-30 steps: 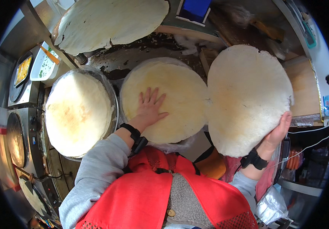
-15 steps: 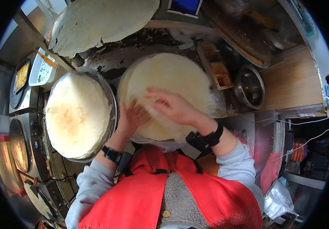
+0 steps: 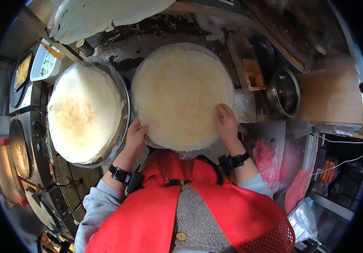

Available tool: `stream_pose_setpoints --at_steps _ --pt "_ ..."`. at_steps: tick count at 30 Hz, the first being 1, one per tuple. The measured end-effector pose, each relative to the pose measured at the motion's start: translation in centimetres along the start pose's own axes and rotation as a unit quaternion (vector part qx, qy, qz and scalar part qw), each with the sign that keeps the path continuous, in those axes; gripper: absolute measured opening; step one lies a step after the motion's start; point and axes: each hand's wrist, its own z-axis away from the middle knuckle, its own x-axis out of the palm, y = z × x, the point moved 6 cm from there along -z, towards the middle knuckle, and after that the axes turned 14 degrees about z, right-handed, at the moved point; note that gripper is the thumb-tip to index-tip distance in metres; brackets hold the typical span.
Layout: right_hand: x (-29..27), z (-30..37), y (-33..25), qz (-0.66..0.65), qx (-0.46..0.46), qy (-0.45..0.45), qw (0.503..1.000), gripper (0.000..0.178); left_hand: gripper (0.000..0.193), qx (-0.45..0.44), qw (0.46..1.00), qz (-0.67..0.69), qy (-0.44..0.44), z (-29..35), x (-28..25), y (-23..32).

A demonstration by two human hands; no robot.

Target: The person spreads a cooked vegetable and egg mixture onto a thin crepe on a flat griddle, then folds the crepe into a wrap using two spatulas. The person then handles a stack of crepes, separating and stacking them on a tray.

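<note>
Crowded counter, little open room around the middle stack

Left hand (image 3: pixel 136 137) sits in the narrow gap between the middle stack (image 3: pixel 182 95) and the left stack (image 3: pixel 83 114); right hand (image 3: pixel 226 123) has the tray (image 3: pixel 249 69) and bowl (image 3: pixel 283 92) just beyond; the top sheet (image 3: pixel 101 17) blocks the far edge; bare wood (image 3: pixel 333 97) lies open far right.

Matt, floury flatbread (image 3: pixel 181 95) — glossy metal bowl (image 3: pixel 283 93), clear plastic.
</note>
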Motion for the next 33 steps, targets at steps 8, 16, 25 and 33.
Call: stream_pose_setpoints --at_steps 8,16,25,33 --pt "0.0 1.0 -2.2 0.068 -0.071 -0.11 0.989 0.084 0.039 -0.042 0.999 0.015 -0.015 -0.4 -0.8 -0.7" --pt "1.2 1.5 -1.7 0.064 -0.084 -0.061 0.993 0.059 0.038 -0.035 0.998 0.049 -0.023 -0.4 -0.4 -0.4" --pt "0.6 1.9 -2.9 0.084 -0.097 -0.017 0.992 0.046 0.031 -0.244 0.965 0.034 -0.09 4.9 4.0 -3.6" --pt "-1.2 5.8 -9.7 -0.004 -0.335 -0.01 0.942 0.024 0.034 -0.226 0.963 0.103 -0.107 3.9 4.5 -1.3"
